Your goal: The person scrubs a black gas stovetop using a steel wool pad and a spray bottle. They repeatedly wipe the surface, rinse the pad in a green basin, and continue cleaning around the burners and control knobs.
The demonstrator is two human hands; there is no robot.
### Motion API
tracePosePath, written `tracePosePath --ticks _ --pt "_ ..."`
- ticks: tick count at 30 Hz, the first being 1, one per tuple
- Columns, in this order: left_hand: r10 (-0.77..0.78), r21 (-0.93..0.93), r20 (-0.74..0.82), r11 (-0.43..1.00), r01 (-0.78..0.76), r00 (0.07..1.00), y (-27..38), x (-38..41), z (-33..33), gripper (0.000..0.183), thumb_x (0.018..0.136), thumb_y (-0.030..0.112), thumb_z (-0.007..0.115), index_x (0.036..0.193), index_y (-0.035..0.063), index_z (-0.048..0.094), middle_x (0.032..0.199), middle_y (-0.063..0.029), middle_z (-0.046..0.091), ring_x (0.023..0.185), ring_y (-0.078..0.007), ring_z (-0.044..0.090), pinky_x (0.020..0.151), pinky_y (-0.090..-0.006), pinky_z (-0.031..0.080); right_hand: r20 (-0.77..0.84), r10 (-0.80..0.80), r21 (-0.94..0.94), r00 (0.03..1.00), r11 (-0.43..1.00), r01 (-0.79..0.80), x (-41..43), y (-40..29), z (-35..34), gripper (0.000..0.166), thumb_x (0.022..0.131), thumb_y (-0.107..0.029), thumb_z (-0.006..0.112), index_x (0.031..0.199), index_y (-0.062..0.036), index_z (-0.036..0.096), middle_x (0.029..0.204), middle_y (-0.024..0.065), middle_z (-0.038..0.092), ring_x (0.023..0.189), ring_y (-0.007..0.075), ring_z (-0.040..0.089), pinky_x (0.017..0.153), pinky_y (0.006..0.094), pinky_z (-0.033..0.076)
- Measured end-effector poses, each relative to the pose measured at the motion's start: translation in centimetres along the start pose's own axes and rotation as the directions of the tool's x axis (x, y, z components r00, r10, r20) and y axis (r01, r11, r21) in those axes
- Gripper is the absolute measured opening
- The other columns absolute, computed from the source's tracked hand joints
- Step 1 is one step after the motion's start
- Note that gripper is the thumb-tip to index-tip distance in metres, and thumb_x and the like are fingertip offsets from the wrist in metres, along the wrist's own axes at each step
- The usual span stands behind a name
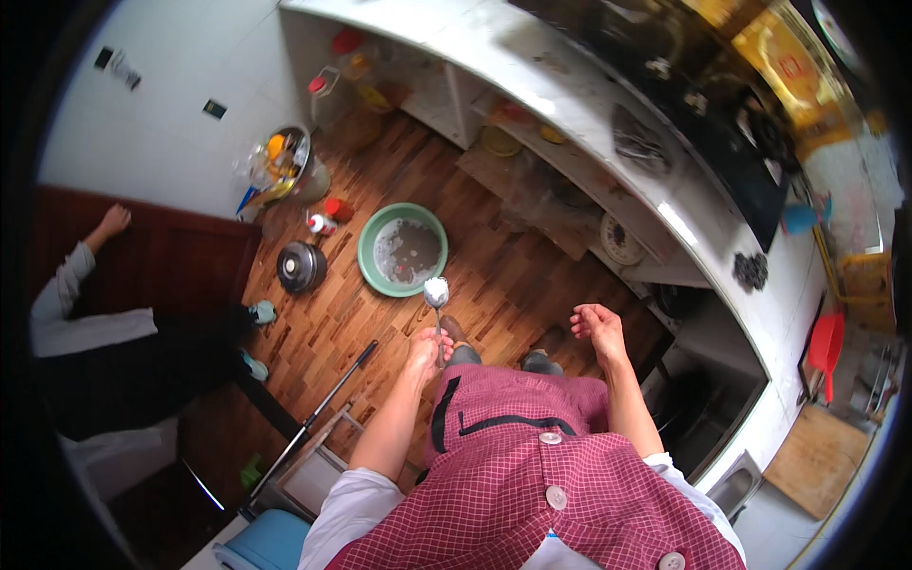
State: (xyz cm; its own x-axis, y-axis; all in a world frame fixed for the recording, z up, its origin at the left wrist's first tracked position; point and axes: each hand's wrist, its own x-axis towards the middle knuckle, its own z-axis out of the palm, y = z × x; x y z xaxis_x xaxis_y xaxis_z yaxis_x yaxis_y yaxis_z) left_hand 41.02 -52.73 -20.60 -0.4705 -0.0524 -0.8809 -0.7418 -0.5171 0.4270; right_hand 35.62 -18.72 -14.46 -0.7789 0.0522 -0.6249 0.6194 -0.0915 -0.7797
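My left hand (pixel 427 350) grips the handle of a metal spoon (pixel 439 313). A heap of white substance (pixel 436 288), powder or paste, fills the spoon's bowl. Beyond the spoon, a green plastic basin (pixel 367 265) stands on the wooden floor, holding greyish water (pixel 410 249) with white foam around its edge. From this view the spoon's tip appears close to the basin's near rim. My right hand (pixel 600 329) hangs in the air to the right, fingers loosely bent, with nothing visible in it.
Left of the basin are a lidded metal pot (pixel 301 267), a white bottle (pixel 322 224), a red-lidded jar (pixel 338 209) and a full waste bin (pixel 313 182). A long pole (pixel 313 417) leans near my left. Another person (pixel 128 335) is at far left. A white counter (pixel 684 221) curves along the right.
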Motion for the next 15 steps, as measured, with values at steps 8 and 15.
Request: tracePosePath --ticks 8,15 --pt "-0.004 -0.014 -0.167 1.0 0.002 0.986 0.2 10.4 -9.6 0.009 0.091 0.004 0.042 0.088 0.0028 0.051 0.063 -0.0111 0.055 0.049 -0.0203 0.053 0.039 -0.0296 0.04 0.177 0.137 -0.229 0.974 0.969 -0.095 6.6 2.0 13.2 0.021 0.095 -0.016 0.051 0.101 0.0007 0.062 0.083 0.0064 0.065 0.068 0.0115 0.058 0.063 0.0251 0.048" --pt "-0.021 -0.004 -0.346 1.0 0.021 0.938 1.8 16.8 -12.8 0.018 0.077 -0.005 0.039 0.078 0.01 0.048 0.056 -0.004 0.048 0.044 -0.0149 0.044 0.035 -0.0285 0.03 0.319 0.346 -0.567 0.882 0.816 -0.116 19.0 10.3 24.0 0.022 0.094 -0.019 0.052 0.094 -0.0011 0.064 0.077 0.0043 0.064 0.065 0.0104 0.058 0.059 0.026 0.049"
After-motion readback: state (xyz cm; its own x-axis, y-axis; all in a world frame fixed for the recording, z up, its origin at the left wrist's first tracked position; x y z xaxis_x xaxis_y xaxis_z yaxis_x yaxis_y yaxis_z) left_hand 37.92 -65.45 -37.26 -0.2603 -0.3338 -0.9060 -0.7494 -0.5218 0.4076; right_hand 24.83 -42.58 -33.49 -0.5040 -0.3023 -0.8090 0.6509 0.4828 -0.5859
